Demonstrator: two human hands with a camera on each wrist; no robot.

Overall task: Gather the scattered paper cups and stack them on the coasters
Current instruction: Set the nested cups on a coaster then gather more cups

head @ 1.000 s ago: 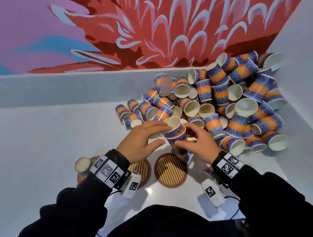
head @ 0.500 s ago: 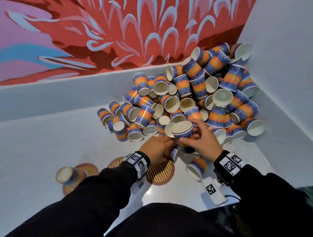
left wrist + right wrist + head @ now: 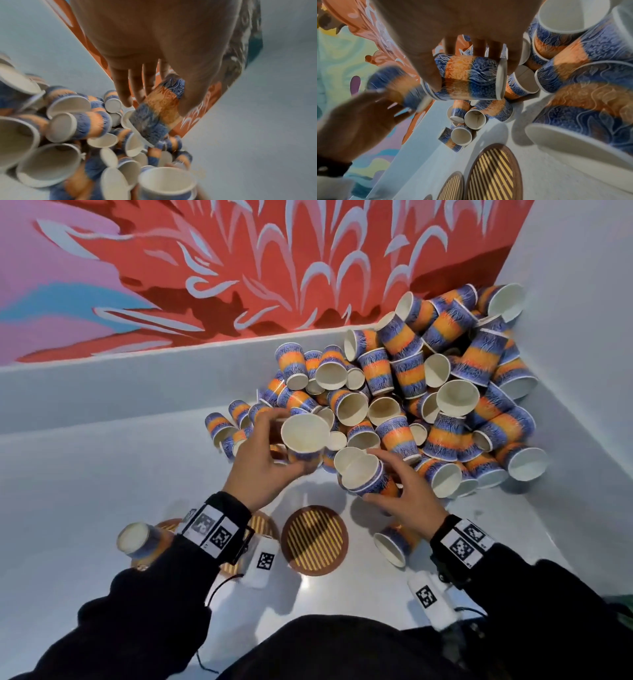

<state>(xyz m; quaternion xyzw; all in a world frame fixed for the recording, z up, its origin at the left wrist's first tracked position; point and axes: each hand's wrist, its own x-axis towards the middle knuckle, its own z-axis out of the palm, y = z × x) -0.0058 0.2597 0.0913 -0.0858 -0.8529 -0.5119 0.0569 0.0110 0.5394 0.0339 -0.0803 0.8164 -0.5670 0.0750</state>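
Left hand (image 3: 260, 470), centre of the head view: fingers and thumb curled round a single paper cup (image 3: 303, 440), mouth up, lifted clear of the white surface (image 3: 85, 474); the left wrist view shows the same cup (image 3: 159, 108) pinched between thumb and fingers. Right hand (image 3: 407, 494), just right of it: fingers curled round a short nested stack of cups (image 3: 363, 477), tilted, mouth toward upper left; in the right wrist view that stack (image 3: 469, 77) lies sideways under the fingertips. Pile of loose cups (image 3: 428, 392), blue and orange, upper right of the head view, heaped into the corner against the white walls, most on their sides. One stray cup (image 3: 394, 542) on its side below the right hand. Striped round coaster (image 3: 315, 539), bare, lower centre. A second coaster (image 3: 258, 525), mostly hidden behind the left wrist. At lower left, an upturned cup (image 3: 140, 542) on a third coaster, only its edge showing. Red floral mural (image 3: 274, 268) across the top.
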